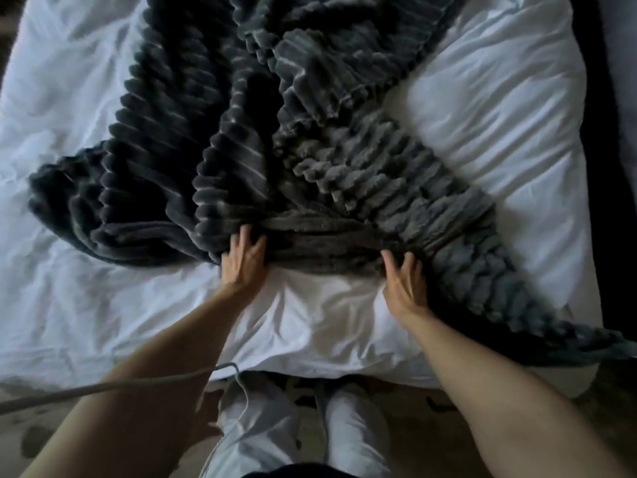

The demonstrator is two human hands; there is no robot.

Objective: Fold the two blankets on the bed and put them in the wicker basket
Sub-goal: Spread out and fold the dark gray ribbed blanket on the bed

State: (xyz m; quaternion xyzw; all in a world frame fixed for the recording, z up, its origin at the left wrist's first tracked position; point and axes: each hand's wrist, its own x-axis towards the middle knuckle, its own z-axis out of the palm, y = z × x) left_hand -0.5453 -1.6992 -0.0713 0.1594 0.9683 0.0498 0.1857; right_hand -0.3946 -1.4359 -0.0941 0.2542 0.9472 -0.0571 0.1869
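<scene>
Head view: a grey cable (113, 386) crosses the lower left corner. On the white bed (69, 288) lies 1 crumpled dark grey blanket (213, 139), spread from the far edge to the near middle. The left hand (243, 260) lies with fairly straight, spread fingers pressed on the blanket's near hem. The right hand (405, 284) touches the same hem, fingertips sunk in the pile; whether it grasps I cannot tell. Farther right, a blanket corner trails off the bed.
</scene>
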